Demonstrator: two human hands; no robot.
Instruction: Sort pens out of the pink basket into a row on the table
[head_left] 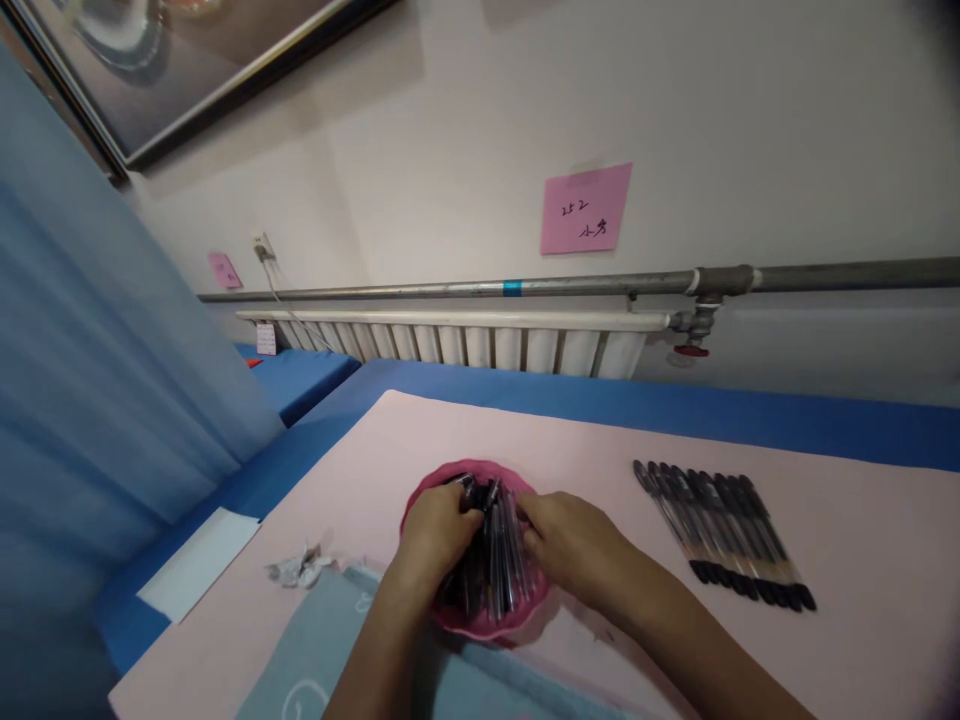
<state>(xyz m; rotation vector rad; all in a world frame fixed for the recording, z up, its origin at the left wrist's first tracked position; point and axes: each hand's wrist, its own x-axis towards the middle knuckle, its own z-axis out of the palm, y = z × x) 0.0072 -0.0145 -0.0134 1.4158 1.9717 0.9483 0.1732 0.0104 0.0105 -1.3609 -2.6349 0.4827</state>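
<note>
Pink basket: sits on the pink sheet, the landmark for every place below; clear-barrelled pens (pixel 499 565) fill the basket (pixel 491 633).
Left hand: the left hand (pixel 439 530) reaches over the basket's left side, fingers curled among the dark pen ends; I cannot tell whether they grip any.
Right hand: the right hand (pixel 566 545) is at the basket's right rim, fingers bent inward; their hold is hidden.
Handling: best to part the pens with light fingertips, lift 1 at a time by the barrel, and keep weight off the rim so the basket doesn't tip.
Pen row: 1 slanting row of pens (pixel 724 535), right of the basket; sleeves should pass well clear of it.
Pink sheet: the sheet (pixel 450 425) spreads around the basket over a blue surface (pixel 750 425).
Clutter: grey-blue cloth (pixel 315 640) on the basket's near side; crumpled scrap (pixel 300 568) and white paper (pixel 199 563) to its left.
Wall: radiator (pixel 480 345) beyond the basket; pink note (pixel 585 210) reading "252" above that.
Curtain: blue folds (pixel 135 380), far left of the basket.
</note>
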